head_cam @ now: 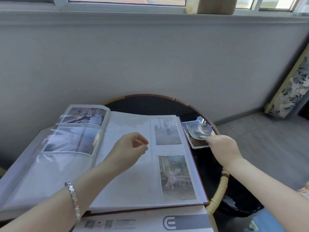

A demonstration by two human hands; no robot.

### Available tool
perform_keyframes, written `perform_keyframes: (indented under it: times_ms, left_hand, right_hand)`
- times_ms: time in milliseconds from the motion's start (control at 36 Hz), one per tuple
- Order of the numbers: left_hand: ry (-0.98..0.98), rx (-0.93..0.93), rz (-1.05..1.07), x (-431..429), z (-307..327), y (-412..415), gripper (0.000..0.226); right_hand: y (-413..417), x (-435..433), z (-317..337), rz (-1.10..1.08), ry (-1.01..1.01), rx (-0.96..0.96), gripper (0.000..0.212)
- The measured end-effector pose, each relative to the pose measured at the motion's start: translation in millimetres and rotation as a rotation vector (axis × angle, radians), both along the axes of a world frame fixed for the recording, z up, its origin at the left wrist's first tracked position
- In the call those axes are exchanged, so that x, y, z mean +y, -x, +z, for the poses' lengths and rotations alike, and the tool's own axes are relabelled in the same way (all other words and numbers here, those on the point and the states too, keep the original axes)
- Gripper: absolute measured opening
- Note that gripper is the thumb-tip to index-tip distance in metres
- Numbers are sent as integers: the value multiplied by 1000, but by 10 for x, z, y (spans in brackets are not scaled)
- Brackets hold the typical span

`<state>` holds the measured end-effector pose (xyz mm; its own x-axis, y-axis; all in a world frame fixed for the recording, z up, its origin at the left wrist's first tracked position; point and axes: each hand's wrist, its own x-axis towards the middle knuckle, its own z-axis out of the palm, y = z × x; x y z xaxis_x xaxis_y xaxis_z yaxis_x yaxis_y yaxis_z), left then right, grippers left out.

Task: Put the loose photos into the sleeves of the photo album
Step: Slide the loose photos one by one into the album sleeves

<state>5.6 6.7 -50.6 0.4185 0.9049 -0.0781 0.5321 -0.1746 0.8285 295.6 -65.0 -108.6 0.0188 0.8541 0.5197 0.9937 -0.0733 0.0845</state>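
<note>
on the surface: album (117, 164) lies open on a round, rattan-rimmed surface (215, 195), overhanging its left edge.
left page: two photos in sleeves at the top; clear sleeve below them looks unfilled.
right page: two upright photos (168, 131) in sleeves along the right side.
loose photos: small pile (194, 141) just beside the album's right edge.
right hand (222, 148): pinching the top photo (198, 130), lifted and curled above the pile.
left hand (130, 148): over the right page, fingers curled loosely, holding nothing.
wrist: silver bracelet (73, 198) on the left.
near edge: printed paper (150, 221) under the album.
</note>
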Motion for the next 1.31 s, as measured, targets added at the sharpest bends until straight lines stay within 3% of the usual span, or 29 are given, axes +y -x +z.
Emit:
perform_keyframes:
  times_ms: [28,111,222,333,389,444,500,556,639,722,806,917,1167,1306]
  left_hand:
    - [-1,-5,0,9,13,3,14]
    - [13,-64,15,39,81,11,9]
    - [207,-277,124,98,259,64,53]
    - [412,-421,236,216,351,317,83]
    - [437,-423,260,236,373,480,75]
    - [473,-429,231,222,395,642,42]
    - [472,-457,234,197,400,806,13]
    - [375,-514,351,208,384,997,16]
    - [177,-612,579,238,379,1331,15]
    - [0,-623,766,267,378,1735,19]
    - [-62,-583,869,277,350,2139,17]
    - [-45,-567,958,286,274,2501,17]
    - [1,-566,1097,243,87,2907,28]
    - [32,-560,1083,267,35,2951,26]
  right_hand:
    - [29,-9,67,6,-77,4,11]
    - [184,-17,290,103,-321,65,28]
    - [548,7,492,469,-417,103,18]
    - [1005,89,604,672,-442,153,17]
    - [1224,175,633,743,-455,191,17]
    - [1419,282,638,814,-446,220,19]
    - [1613,400,641,848,-405,252,21]
    - [1818,512,628,804,-360,333,18]
    - [2116,630,611,644,-197,514,45]
    - [2446,745,672,607,158,542,40]
    - [2844,878,747,772,446,455,35]
    - [3329,997,851,885,636,278,45]
    - [3729,1113,784,913,802,-39,66]
    - [3804,1120,741,909,826,-125,61]
